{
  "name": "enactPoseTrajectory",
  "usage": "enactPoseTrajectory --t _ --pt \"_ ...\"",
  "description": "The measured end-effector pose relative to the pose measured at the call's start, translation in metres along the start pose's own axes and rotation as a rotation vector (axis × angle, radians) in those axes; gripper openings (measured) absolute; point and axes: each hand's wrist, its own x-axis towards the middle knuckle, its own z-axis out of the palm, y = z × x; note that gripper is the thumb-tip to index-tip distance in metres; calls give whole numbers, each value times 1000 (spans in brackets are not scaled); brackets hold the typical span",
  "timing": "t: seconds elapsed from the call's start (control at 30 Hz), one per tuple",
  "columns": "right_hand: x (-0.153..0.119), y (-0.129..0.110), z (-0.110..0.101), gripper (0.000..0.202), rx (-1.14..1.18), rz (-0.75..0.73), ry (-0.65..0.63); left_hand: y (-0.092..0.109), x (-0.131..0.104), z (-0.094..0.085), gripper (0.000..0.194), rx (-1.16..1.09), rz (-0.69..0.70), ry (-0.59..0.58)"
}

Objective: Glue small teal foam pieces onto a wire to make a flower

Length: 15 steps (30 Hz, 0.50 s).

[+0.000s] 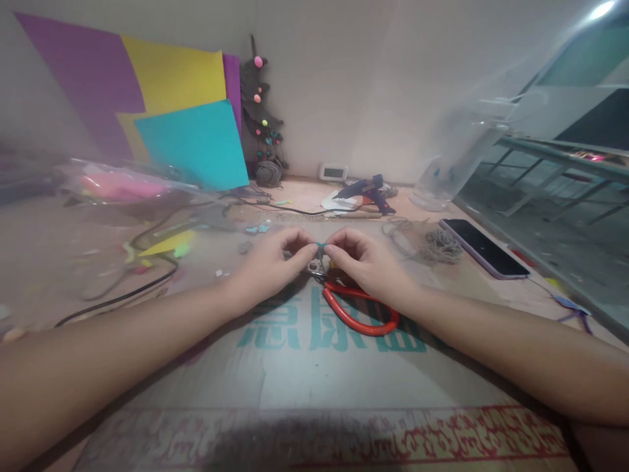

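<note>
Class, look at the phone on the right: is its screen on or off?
Off: the phone lies flat, face up, and its screen is uniformly black.

The small teal piece [320,246] pinched at the frame's centre is too small to be identified, the blades of the red-handled scissors [358,313] are hidden beneath the right hand [366,262], and the left third is blurred.

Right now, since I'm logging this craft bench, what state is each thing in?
left hand: pinching a small teal piece with its fingertips
right hand: pinching the same piece from the other side
red-handled scissors: lying flat on the cardboard sheet, partly under the right hand
phone: lying flat, screen dark
glue gun: lying on the table, untouched
coloured paper sheets: leaning upright against the wall
</note>
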Motion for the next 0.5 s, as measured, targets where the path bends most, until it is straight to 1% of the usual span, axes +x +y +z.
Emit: enactPoseTrajectory --t 0.3,0.5 --pt "0 -1 0 17 7 8 15 -1 0 -1 23 37 15 8" --pt "0 -1 0 17 28 -9 73 -3 1 0 30 -26 -4 -1"
